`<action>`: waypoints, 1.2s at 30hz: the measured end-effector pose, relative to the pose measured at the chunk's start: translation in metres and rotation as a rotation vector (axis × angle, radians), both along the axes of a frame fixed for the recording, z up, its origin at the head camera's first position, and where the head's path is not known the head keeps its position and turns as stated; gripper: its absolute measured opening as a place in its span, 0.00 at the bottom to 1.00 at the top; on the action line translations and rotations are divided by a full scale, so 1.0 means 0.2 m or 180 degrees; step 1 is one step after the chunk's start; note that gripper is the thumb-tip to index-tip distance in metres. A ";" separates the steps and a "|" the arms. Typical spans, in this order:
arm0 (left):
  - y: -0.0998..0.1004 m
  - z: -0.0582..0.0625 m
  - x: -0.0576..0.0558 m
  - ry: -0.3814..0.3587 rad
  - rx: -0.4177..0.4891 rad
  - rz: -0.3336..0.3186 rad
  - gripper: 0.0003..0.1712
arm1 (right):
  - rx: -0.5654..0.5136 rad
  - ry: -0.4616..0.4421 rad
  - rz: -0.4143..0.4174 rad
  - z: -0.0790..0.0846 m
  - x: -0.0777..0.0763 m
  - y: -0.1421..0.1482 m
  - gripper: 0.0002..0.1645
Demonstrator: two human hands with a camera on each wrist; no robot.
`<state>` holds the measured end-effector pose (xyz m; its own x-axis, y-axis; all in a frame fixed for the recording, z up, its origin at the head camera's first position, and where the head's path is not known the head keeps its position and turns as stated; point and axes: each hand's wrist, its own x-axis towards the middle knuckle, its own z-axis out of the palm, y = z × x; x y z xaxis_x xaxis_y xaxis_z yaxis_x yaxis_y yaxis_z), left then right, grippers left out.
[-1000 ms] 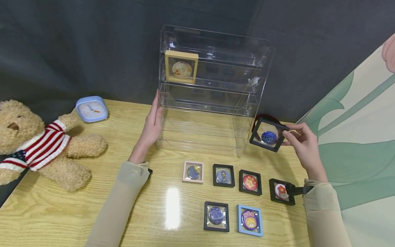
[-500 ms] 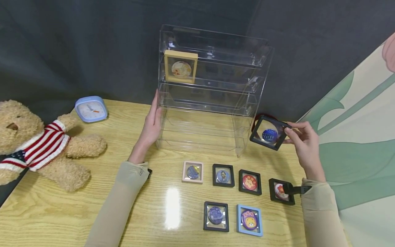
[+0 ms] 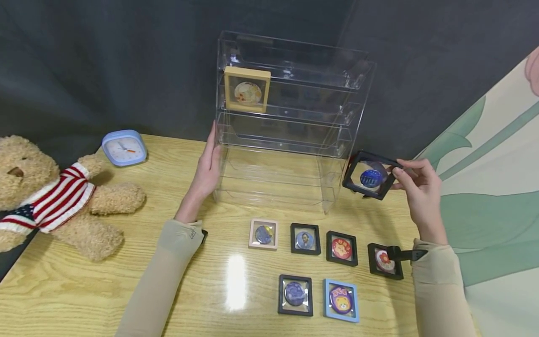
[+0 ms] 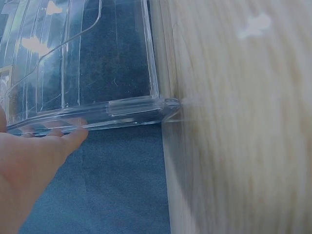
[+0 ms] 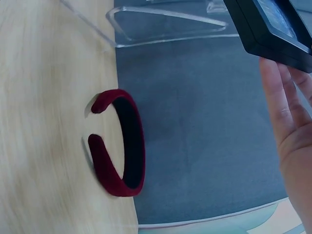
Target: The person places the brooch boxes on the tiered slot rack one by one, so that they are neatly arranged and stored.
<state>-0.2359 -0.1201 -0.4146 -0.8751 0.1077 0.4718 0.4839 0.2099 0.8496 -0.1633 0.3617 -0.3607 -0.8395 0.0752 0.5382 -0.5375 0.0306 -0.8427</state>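
Note:
My right hand (image 3: 421,199) pinches a black square display frame (image 3: 371,178) by its right edge, thumb in front. Inside that frame is a round blue badge; it hangs tilted in the air just right of the clear acrylic shelf rack (image 3: 280,146). In the right wrist view, the fingers (image 5: 278,95) lie against the frame's underside. With fingers extended, my left hand (image 3: 207,166) rests on the rack's left side wall, also seen in the left wrist view. A yellow frame (image 3: 247,90) with a round badge stands upright at the left of an upper tier.
On the table lie a pink frame (image 3: 264,234), a light blue frame (image 3: 341,300) and several black frames (image 3: 305,239), each with a badge. A dark red headband (image 5: 134,146) lies behind the raised frame. A blue clock (image 3: 125,148) and a teddy bear (image 3: 63,201) are left.
My right hand has lifted the blue-badge frame slightly up and to the right, tipping it a little. My left hand stays on the rack's side.

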 end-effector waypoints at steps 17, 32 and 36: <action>0.00 0.01 0.01 -0.0031 0.0021 0.0012 0.34 | -0.0162 0.0293 0.0062 0.07 -0.02 -0.08 0.10; 0.00 0.00 0.00 0.0048 0.0036 0.0006 0.34 | -0.0246 0.0561 -0.0049 0.20 -0.14 -0.18 0.12; 0.00 0.04 0.03 0.0056 0.0050 -0.0030 0.34 | -0.0265 0.0629 -0.0159 0.26 -0.17 -0.21 0.12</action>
